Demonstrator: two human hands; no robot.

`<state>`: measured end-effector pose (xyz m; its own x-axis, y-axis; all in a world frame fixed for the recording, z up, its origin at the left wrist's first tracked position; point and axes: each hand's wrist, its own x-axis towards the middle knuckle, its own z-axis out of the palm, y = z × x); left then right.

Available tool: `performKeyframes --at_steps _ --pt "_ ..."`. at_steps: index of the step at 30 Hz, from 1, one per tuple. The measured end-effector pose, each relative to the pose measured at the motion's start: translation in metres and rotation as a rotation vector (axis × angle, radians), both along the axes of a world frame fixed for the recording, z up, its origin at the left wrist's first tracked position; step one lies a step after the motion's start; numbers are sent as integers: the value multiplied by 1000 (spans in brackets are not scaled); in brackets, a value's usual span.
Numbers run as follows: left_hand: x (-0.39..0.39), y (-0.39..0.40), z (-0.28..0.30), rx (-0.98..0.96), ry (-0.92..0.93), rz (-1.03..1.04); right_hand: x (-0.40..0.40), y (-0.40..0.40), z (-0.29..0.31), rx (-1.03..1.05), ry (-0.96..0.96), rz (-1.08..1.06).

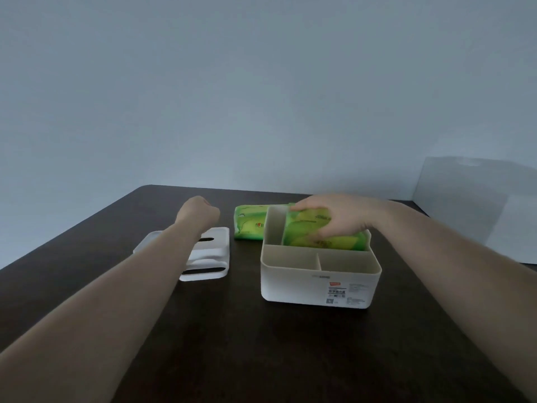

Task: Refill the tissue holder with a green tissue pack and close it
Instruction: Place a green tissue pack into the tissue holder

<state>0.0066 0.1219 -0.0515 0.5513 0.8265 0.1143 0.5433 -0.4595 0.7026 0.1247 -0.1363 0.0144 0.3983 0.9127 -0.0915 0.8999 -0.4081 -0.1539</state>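
The white tissue holder (316,286) stands open on the dark table, right of centre, with small front compartments and a large rear one. My right hand (340,216) grips a green tissue pack (308,231) from above, tilted and partly inside the rear compartment. A second green tissue pack (248,225) lies on the table behind the holder's left corner. The white lid (210,257), with slots in it, lies flat to the left of the holder. My left hand (200,212) is a closed fist hovering above the lid's far edge, holding nothing.
The dark wooden table (232,344) ends at a plain wall behind. A translucent white panel or box (479,210) stands at the far right edge of the table.
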Motion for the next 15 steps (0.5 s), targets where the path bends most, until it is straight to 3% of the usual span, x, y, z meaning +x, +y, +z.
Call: performKeyframes --at_steps 7,15 --pt "-43 16 -1 25 25 37 -41 31 9 310 41 -11" --pt "-85 39 -17 15 138 89 -81 91 -15 319 47 -76"
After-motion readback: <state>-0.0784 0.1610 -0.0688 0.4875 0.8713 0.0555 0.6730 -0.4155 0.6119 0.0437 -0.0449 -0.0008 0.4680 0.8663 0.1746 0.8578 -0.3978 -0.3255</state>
